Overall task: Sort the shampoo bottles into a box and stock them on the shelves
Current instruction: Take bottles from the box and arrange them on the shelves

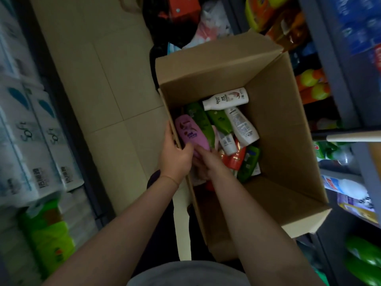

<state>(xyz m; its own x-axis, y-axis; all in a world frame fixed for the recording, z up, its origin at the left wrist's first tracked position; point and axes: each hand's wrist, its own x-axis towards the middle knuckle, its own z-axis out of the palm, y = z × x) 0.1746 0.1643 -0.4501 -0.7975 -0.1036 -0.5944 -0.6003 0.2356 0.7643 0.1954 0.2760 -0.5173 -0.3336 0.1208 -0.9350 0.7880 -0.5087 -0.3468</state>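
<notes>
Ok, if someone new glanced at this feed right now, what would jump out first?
The big open brown cardboard box at centre, with a jumble of shampoo bottles lying in its bottom. Next, the left hand and right hand meeting on the pink-purple bottle at the box's left wall. Packed shelves flank both sides.

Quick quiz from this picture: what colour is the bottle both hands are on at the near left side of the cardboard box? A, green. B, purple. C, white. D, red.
B: the purple bottle lies against the left wall of the cardboard box, and the left hand and right hand meet at its near end; the white, red and green bottles lie farther right, untouched.
</notes>
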